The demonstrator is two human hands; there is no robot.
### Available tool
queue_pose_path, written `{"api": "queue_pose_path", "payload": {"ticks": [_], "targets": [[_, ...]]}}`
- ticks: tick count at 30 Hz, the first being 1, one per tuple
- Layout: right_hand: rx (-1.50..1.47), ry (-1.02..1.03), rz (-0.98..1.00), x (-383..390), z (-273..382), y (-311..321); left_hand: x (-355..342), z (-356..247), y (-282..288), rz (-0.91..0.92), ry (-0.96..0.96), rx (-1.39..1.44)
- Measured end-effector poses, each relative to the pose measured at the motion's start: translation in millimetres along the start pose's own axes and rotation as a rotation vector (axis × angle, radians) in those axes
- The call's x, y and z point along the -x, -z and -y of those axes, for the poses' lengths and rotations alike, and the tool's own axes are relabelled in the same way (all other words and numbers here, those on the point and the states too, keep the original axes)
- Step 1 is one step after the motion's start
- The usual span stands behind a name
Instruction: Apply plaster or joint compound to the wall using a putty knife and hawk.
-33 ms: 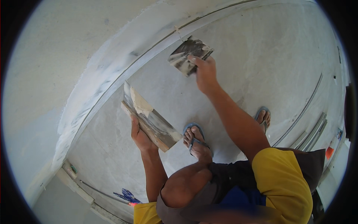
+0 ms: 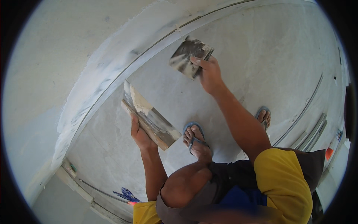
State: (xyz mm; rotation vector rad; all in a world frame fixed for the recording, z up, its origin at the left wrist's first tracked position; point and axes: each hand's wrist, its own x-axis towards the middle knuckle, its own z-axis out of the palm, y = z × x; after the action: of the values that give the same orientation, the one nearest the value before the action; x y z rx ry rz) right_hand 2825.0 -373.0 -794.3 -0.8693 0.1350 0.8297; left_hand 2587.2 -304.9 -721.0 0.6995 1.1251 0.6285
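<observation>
My left hand (image 2: 141,136) is closed on a wide metal trowel (image 2: 164,130) with a pale wooden strip along its near edge. Beige compound (image 2: 140,100) is smeared over the blade, which tilts toward the upper left. Higher and further right, my right hand (image 2: 210,74) grips a smaller, square-bladed putty knife (image 2: 185,56), its thumb lying over the dark, smeared blade. Both tools are beside a long pale wall (image 2: 52,59) that carries a rough white band (image 2: 93,86) along its lower edge.
My sandalled left foot (image 2: 195,147) and right foot (image 2: 263,117) stand on the grey floor (image 2: 261,56). Long metal profiles (image 2: 313,132) lie at the right, near a small orange object (image 2: 329,153). A blue crumpled item (image 2: 126,196) and pale strips (image 2: 74,184) lie at lower left.
My right hand and putty knife have shifted slightly right and down. The trowel in my left hand has risen very slightly.
</observation>
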Motion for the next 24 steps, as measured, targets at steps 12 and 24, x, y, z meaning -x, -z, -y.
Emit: {"api": "queue_pose_path", "payload": {"ticks": [12, 24], "targets": [[0.606, -0.446, 0.24, -1.7, 8.8, 34.5, -9.6, 7.4, -22.1, 0.149, -0.011, 0.07], [0.276, 0.117, -0.243, -15.2, -2.5, -24.7, 4.2, 5.2, -14.0, -0.047, -0.01, 0.055]]}}
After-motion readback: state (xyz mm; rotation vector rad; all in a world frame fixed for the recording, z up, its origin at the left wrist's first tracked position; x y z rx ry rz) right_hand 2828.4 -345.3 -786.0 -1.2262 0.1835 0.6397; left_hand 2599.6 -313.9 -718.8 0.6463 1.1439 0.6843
